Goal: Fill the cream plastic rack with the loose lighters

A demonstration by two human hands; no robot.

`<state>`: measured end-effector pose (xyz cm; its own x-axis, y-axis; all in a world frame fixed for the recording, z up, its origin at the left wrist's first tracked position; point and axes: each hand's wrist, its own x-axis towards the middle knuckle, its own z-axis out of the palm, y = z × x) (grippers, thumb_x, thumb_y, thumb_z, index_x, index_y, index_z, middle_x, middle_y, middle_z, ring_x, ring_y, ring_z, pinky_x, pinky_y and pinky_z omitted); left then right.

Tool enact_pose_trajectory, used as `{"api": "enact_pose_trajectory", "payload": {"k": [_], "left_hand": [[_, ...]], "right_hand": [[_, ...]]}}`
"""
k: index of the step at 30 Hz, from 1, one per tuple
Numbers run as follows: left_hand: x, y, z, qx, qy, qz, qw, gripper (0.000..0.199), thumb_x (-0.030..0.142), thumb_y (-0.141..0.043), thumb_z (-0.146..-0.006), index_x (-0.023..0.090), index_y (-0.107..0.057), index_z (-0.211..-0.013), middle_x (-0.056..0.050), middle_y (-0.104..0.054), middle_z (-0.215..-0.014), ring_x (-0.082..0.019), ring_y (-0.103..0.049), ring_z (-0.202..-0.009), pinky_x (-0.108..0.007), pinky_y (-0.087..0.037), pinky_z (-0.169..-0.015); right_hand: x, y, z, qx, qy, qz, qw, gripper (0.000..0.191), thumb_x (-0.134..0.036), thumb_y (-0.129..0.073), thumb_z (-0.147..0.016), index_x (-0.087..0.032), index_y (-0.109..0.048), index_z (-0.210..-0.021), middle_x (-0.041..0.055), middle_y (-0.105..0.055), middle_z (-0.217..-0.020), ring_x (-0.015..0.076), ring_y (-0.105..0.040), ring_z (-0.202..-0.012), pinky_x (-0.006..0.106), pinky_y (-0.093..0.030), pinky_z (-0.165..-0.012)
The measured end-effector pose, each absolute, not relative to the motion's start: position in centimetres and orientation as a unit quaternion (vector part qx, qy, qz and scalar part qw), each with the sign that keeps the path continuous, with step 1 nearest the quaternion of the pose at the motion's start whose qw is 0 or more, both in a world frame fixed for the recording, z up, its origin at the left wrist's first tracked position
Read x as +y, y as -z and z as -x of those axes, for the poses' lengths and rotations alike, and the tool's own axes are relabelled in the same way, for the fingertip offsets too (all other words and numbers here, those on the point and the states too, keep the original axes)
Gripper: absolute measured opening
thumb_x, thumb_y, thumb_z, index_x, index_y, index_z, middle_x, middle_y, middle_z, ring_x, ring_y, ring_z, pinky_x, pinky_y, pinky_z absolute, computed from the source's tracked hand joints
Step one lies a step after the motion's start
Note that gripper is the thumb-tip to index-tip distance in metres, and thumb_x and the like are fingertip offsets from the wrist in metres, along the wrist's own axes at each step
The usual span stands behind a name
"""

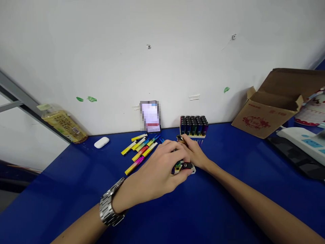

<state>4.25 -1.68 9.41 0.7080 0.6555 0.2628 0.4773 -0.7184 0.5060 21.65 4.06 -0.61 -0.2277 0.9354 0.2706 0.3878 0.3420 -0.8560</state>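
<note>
My left hand (pixel 162 166), with a metal watch (pixel 109 205) at its wrist, curls over a small cluster of lighter-like pieces (pixel 177 166) with a black top (pixel 187 165) by the fingertips. A pale holder edge (pixel 194 169) shows beneath them. Just behind and to the right, my right hand (pixel 194 150) has its fingers closed on a dark and gold piece (pixel 180 138). Shiny yellow, red and magenta sleeves (pixel 139 153) lie loose left of the hands. A block of dark lighters (pixel 193 127) stands upright in rows on a pale base behind my right hand.
A phone (pixel 151 117) leans on the white wall. At the left are a white earbud case (pixel 101 142) and a tilted yellow bottle (pixel 63 124). An open cardboard box (pixel 261 115), a power strip (pixel 304 140) and a black slab (pixel 294 157) are on the right.
</note>
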Motion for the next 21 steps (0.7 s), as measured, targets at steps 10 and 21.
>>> {"api": "enact_pose_trajectory", "payload": {"k": [10,21], "left_hand": [[-0.5,-6.0,-3.8,0.327,-0.231,-0.916,-0.030,0.015,0.030,-0.053,-0.091,0.020,-0.064,-0.088,-0.010,-0.054,-0.113,-0.027,-0.048,-0.109,-0.047,-0.040,-0.090],[-1.4,-6.0,-4.1,0.323,-0.217,-0.917,-0.082,0.015,0.026,-0.052,-0.091,0.018,-0.064,-0.088,-0.012,-0.053,-0.115,-0.028,-0.047,-0.109,-0.049,-0.039,-0.089]], "right_hand": [[4.2,0.7,-21.8,-0.718,-0.315,0.473,0.403,0.014,-0.031,-0.040,-0.093,-0.022,-0.044,-0.084,-0.0060,-0.044,-0.063,0.0134,-0.041,-0.058,0.025,-0.030,-0.056],[4.3,0.8,-21.9,-0.717,-0.312,0.478,0.400,0.016,-0.033,-0.040,-0.094,-0.023,-0.041,-0.081,-0.0065,-0.044,-0.064,0.0135,-0.042,-0.060,0.025,-0.030,-0.058]]}}
